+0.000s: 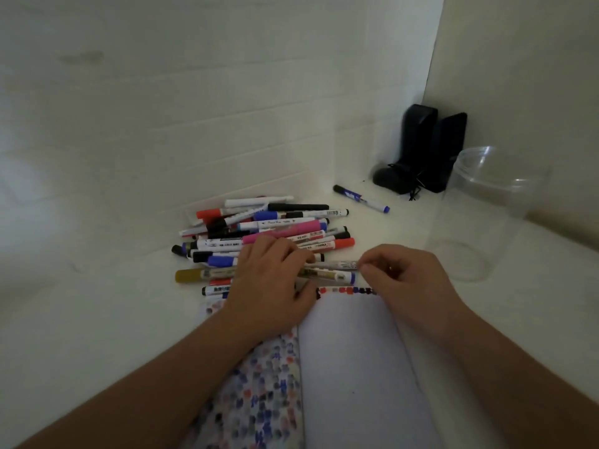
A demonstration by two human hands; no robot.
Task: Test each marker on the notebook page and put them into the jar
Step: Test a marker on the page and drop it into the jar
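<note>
Both hands grasp one marker (337, 265) above the notebook (350, 351): the left hand (269, 286) curls around its barrel, and the right hand (402, 277) pinches its end. The jar (486, 202) stands apparently empty at right. Judged progress: early, since the pile (265, 228) remains large.

A grey marker (337, 265) is held level between the left hand (272, 286) and right hand (405, 277), above the open notebook (350, 367); the clear jar (479, 215) stands beyond the right hand.
</note>
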